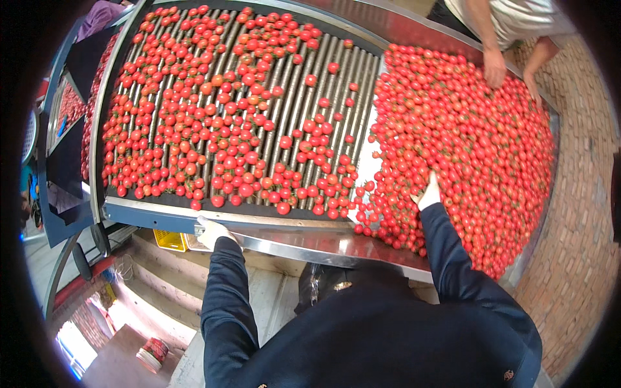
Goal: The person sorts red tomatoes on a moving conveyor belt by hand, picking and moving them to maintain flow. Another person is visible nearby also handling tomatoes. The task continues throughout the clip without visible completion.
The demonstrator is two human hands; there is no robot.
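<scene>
A heap of cherry tomatoes (465, 140) fills the metal hopper at the right. My right hand (429, 193), in what looks like a pale glove, reaches into the heap near its left side; part of the fingers is hidden among the fruit, so whether it grips any cannot be told. My left hand (213, 234), also pale, rests on the near metal edge of the sorting machine, fingers over the rim. Between the side rails lies a roller conveyor (296, 106) with many tomatoes spread over its metal rollers, dense at the left and sparser towards the hopper.
A co-worker's hands (495, 68) touch the heap from the far right side. Below the machine stands a yellow crate (170, 240). Steps (165, 281) and a red-and-white bucket (153, 355) are at the lower left. A brick floor (572, 203) runs along the right.
</scene>
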